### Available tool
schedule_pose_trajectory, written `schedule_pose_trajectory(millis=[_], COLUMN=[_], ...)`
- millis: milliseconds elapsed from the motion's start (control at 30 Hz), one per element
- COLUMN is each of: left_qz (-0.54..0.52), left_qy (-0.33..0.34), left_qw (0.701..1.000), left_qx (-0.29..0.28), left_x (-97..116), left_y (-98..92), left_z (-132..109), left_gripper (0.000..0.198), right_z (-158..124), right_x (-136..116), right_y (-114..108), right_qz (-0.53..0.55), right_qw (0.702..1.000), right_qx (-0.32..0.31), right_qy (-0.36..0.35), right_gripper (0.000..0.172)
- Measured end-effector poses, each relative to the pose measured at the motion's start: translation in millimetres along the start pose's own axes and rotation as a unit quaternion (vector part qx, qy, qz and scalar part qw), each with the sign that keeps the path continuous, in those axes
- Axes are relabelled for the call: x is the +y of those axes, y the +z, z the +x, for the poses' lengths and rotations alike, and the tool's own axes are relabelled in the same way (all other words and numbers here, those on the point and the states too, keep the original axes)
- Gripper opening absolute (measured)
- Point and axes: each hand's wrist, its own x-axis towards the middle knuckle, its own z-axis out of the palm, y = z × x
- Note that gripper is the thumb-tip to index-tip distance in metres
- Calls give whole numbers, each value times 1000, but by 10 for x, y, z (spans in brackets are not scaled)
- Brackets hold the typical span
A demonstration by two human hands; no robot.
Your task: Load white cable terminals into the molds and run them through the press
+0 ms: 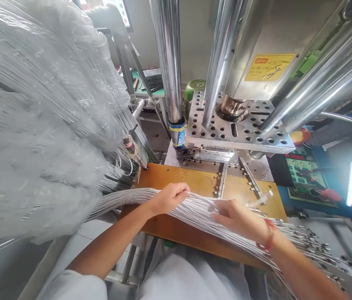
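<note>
All clock times from the left hand (168,198). At 10 o'clock, a great big clear plastic wrap (44,104). Right at the hand, a bundle of white cables (195,210), long way running from 9 o'clock to between 3 and 4, across a brown board (169,171). Between 1 and 2 o'clock, a steel plate with holes (241,132). Left fingers curled tight around top cables. Just past 3 o'clock, the right hand (230,211), nearer the dark cable tips (316,250); too blurry to know whether holding or only touching. Smallest, on that wrist, a red string bracelet (268,234).
</note>
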Motion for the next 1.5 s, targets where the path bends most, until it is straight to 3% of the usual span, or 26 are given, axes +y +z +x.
schedule_pose_trajectory(millis=[67,133,200,267,333,367,467,533,600,667,800,867,1000,1133,1233,1300,1400,1500], left_qz=[-12,-48,-93,-147,-234,-294,-447,-474,-464,-458,-481,-489,-483,-485,-491,-486,-470,-467], left_qy=[-8,-46,-104,-155,-174,-174,-187,-208,-225,-230,-213,-210,-209,-203,-190,-177,-160,-161], left_qw=[1000,998,980,927,865,847,825,817,816,813,809,808,815,819,824,836,858,867], left_qx=[14,-20,-142,-310,-407,-408,-291,-254,-263,-277,-262,-251,-243,-229,-209,-184,-129,-71], left_x=[38,11,-62,-121,-121,-98,-4,21,2,-42,-102,-110,-103,-71,-51,-48,-46,-36], left_y=[-128,-194,-133,74,374,529,870,956,962,950,969,985,997,1039,1074,1081,1070,1038], left_z=[-142,-272,-345,-336,-263,-216,-102,-83,-96,-111,-84,-62,-35,4,27,26,18,36], left_gripper=[23,23,23,24,33,36,35,34,32,30,28,27,26,25,24,22,22,23], right_z=[-146,-267,-295,-224,-102,-42,81,108,111,106,101,94,65,23,6,39,194,404], right_x=[83,239,358,360,252,184,103,210,377,494,480,483,628,587,504,527,607,572], right_y=[-119,-187,-156,-26,149,228,340,309,260,254,327,315,226,300,358,319,200,171], right_qz=[-6,-69,-144,-194,-223,-235,-266,-279,-284,-294,-313,-310,-308,-247,-128,-26,3,-85], right_qw=[999,995,981,969,967,967,956,947,943,944,939,935,939,958,977,987,974,957], right_qx=[-46,-12,37,69,82,83,98,137,163,144,77,87,127,95,92,138,192,119], right_qy=[7,66,125,136,93,52,-71,-84,-52,-37,-120,-149,-88,-111,-142,-84,118,250], right_gripper=[29,24,14,20,20,17,13,15,18,17,23,31,34,45,49,45,38,48])
